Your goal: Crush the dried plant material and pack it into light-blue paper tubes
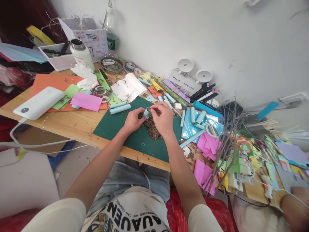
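My left hand is closed around a short light-blue paper tube, held tilted above the green mat. At the tube's upper end, the fingers of my right hand are pinched together; whatever they hold is too small to make out. Just below both hands lies a pile of small brown dried bits, partly hidden by my right hand. Two more rolled blue tubes rest side by side at the mat's left edge. Several others, such as one blue tube, lie to the right.
To the left are a white power bank, pink paper and an uncapped white bottle. A white paper roll lies behind the mat. Dry twigs stand at the right. Another person's blurred hand shows at the right edge.
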`<state>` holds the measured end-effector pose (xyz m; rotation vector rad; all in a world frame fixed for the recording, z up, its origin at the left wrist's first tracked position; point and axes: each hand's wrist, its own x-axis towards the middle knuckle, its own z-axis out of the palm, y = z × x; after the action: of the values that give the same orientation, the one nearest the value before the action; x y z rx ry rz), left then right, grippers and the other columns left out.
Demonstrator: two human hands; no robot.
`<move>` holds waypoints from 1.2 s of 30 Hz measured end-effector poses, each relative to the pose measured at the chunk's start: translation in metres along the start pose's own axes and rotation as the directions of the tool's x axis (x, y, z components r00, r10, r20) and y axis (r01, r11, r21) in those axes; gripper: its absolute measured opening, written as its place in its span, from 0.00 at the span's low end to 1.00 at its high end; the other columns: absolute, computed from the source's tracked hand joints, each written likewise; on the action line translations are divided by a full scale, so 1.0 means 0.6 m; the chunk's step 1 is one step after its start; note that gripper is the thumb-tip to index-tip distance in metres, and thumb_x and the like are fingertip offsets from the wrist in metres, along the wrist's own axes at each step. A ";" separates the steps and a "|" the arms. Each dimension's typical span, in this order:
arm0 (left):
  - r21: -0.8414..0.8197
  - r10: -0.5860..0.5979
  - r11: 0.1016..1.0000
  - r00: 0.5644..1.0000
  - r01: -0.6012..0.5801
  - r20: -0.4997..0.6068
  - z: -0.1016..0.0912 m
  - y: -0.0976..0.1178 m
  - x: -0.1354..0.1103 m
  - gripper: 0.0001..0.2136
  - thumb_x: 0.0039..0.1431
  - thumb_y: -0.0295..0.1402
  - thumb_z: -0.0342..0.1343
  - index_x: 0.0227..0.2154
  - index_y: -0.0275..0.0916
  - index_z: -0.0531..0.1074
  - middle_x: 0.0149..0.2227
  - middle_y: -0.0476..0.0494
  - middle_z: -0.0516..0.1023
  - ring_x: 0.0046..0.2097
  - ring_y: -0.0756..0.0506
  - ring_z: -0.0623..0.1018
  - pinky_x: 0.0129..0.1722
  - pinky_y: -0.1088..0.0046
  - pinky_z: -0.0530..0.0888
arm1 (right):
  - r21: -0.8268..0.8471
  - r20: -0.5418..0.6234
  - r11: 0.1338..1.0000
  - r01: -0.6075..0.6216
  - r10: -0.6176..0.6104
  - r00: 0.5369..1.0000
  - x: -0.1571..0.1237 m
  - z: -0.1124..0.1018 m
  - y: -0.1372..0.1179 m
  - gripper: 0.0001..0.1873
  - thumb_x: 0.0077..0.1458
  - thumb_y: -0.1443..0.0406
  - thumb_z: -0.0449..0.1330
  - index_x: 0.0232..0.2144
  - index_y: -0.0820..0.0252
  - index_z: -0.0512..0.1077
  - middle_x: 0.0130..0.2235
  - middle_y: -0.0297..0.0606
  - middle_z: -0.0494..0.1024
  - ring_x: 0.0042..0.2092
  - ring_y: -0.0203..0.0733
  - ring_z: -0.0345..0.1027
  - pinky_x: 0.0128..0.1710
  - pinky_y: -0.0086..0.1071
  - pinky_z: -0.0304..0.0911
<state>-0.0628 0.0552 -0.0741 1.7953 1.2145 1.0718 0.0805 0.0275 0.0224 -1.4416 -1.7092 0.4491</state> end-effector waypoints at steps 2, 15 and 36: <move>0.016 0.004 1.000 1.000 -0.004 0.002 -0.001 0.001 0.000 0.09 0.55 0.35 0.61 0.39 0.41 0.76 0.35 0.48 0.81 0.37 0.46 0.77 0.36 0.73 0.73 | -0.044 0.033 0.999 0.024 -0.022 0.999 0.003 0.010 0.005 0.08 0.56 0.68 0.58 0.38 0.57 0.76 0.41 0.41 0.78 0.40 0.41 0.73 0.43 0.35 0.73; 0.000 0.031 1.000 0.999 -0.031 -0.013 0.001 0.000 -0.001 0.09 0.56 0.33 0.60 0.40 0.40 0.75 0.35 0.48 0.80 0.35 0.47 0.76 0.36 0.74 0.71 | -0.269 0.083 0.926 0.264 -0.251 0.964 -0.015 -0.003 0.017 0.10 0.57 0.70 0.56 0.39 0.58 0.75 0.54 0.48 0.73 0.59 0.52 0.64 0.62 0.49 0.61; -0.041 -0.040 0.998 0.999 0.039 -0.012 0.005 -0.007 -0.001 0.11 0.56 0.37 0.62 0.41 0.42 0.76 0.37 0.48 0.82 0.37 0.45 0.79 0.38 0.70 0.76 | -0.696 0.033 0.632 -0.341 0.503 0.864 -0.085 -0.062 0.127 0.12 0.61 0.63 0.56 0.36 0.60 0.80 0.37 0.48 0.81 0.39 0.50 0.75 0.39 0.37 0.63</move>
<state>-0.0617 0.0558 -0.0792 1.7290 1.2223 1.0798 0.1570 -0.0076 -0.0292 -2.4517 -1.7860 0.2406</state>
